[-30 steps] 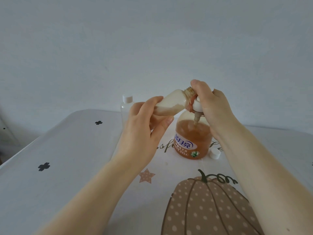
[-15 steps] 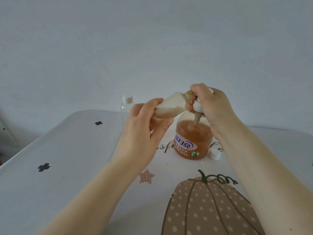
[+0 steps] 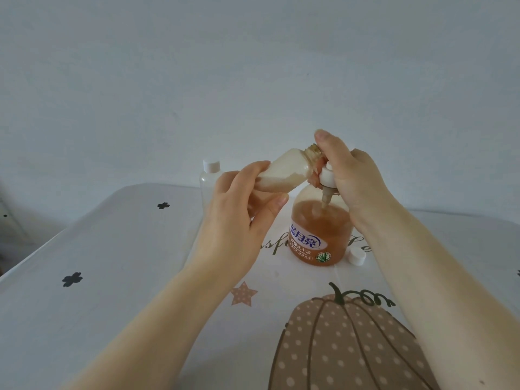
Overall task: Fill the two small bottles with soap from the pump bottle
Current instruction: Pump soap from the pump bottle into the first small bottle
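right hand (image 3: 356, 175) is pressing the pump head of the pump bottle (image 3: 320, 235), rising again after a downstroke — left hand (image 3: 239, 218) gripping the tilted small bottle (image 3: 281, 173), mouth at the nozzle, partly full. second small bottle (image 3: 209, 181) waiting capped on the tabletop (image 3: 112, 263); loose cap (image 3: 356, 256) beside the pump bottle.
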